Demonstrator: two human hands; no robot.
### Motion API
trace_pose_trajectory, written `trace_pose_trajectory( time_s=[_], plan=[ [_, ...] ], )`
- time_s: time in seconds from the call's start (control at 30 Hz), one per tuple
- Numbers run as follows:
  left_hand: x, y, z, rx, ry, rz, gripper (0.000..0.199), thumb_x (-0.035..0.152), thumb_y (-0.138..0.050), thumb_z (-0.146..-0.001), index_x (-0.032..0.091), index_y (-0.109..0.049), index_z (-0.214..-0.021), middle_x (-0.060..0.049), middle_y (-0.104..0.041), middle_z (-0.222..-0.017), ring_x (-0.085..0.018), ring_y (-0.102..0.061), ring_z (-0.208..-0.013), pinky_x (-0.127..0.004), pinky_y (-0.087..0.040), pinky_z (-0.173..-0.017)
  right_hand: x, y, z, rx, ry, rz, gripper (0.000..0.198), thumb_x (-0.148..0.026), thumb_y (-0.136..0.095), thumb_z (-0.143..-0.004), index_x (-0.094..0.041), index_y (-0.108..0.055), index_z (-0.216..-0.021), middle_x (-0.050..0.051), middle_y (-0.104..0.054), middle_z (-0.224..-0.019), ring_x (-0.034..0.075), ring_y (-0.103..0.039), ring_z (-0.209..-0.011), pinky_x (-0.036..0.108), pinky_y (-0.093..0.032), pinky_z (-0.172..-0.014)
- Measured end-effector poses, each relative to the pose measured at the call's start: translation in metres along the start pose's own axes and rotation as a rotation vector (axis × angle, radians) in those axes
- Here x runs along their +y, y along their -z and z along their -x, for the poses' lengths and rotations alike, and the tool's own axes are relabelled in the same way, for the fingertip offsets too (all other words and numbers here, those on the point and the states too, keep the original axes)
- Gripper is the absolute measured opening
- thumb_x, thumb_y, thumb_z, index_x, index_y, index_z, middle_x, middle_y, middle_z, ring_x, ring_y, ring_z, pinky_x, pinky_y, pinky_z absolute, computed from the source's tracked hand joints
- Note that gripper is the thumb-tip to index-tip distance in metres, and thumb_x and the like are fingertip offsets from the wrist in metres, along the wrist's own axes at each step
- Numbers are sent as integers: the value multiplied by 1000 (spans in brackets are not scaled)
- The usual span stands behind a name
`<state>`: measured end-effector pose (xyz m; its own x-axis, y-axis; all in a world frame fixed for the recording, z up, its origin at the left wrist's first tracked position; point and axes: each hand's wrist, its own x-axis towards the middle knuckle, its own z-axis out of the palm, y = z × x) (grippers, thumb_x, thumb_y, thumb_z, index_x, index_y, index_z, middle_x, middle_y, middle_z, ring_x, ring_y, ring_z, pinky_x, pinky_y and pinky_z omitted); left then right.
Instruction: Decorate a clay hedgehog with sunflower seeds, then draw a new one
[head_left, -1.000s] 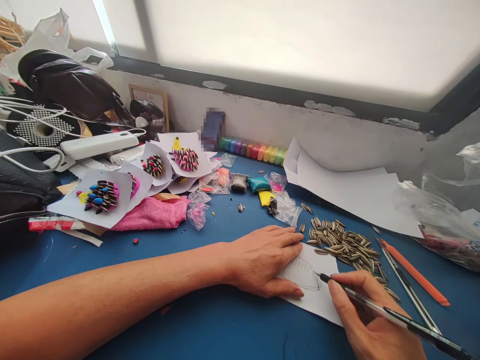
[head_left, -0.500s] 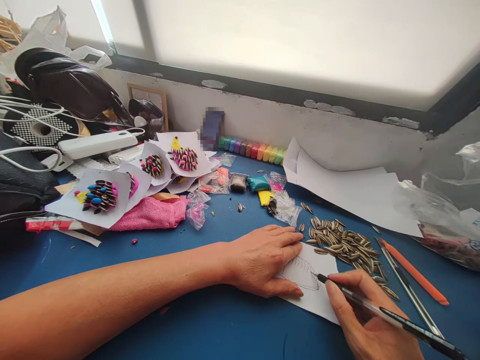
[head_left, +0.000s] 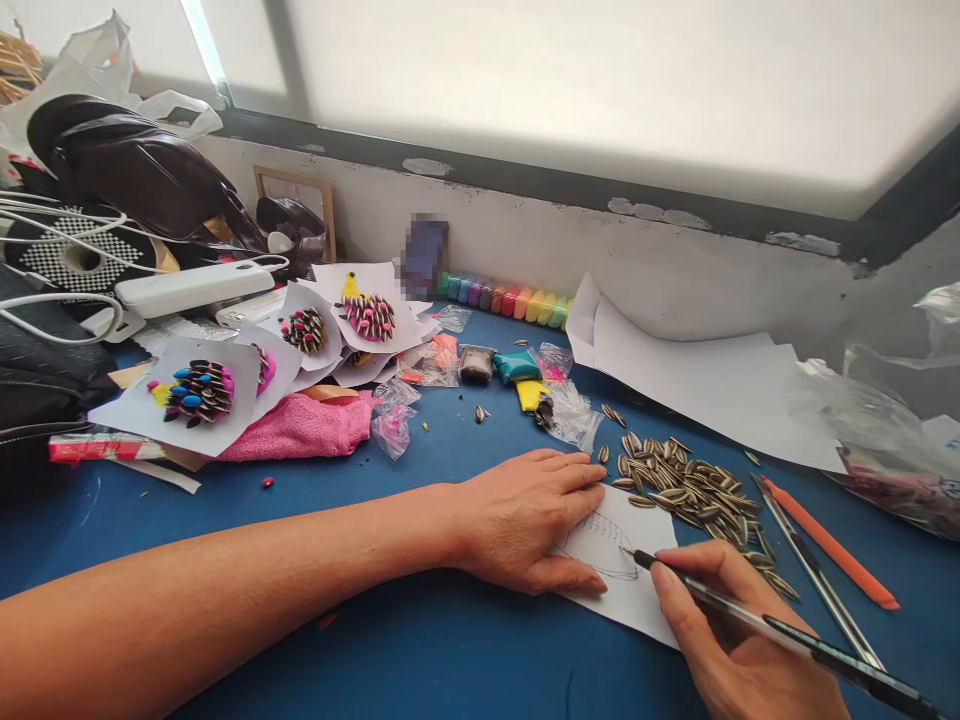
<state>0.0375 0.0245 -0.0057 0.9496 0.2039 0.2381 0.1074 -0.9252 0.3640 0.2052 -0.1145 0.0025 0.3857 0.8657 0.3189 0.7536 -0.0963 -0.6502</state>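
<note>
Flat on a small sheet of white paper [head_left: 637, 605] lies my left hand [head_left: 532, 525], its fingers stretched out and holding nothing. My right hand [head_left: 742, 635] is closed around a black-and-clear pen [head_left: 720, 600], whose tip meets the paper. Between the hands, the sheet carries a pen drawing [head_left: 604, 545], a rounded outline with rows of small marks; my left hand covers part of it. Just beyond the paper is a heap of striped sunflower seeds [head_left: 694, 485].
To the right lie a second pen [head_left: 821, 580] and an orange tool [head_left: 829, 540]. White sheets [head_left: 697, 380] lean at the wall. Clay packets [head_left: 517, 367] sit mid-table. Seed-covered clay figures [head_left: 199, 393] on paper rest at the left, by a pink cloth [head_left: 300, 425].
The pen tip has shifted very slightly on the drawing, within my right hand's grip. My left hand stays in place on the paper.
</note>
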Motion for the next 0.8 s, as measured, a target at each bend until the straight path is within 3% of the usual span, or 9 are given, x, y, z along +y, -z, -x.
trace_pose_trajectory(
  time_s=[0.17,0.8],
  plan=[
    [0,-1,0,0,-2,10,71,56,-55,-89,3,-49,-135,-24,-39,-149,-36,-36,-140,-48,-30,-116,-6,-4,4,18,-6,-22,14,-37,-55,-85,-27,-57,-76,-3,-61,-63,16,-59,-55,23,-51,-54],
    [0,-2,0,10,-10,9,70,56,-55,-89,3,-49,-135,-24,-40,-149,-35,-36,-141,-46,-30,-116,-7,-1,4,36,-53,-23,16,-38,-56,-83,-27,-57,-72,-4,-61,-59,15,-58,-50,23,-48,-47]
  ],
)
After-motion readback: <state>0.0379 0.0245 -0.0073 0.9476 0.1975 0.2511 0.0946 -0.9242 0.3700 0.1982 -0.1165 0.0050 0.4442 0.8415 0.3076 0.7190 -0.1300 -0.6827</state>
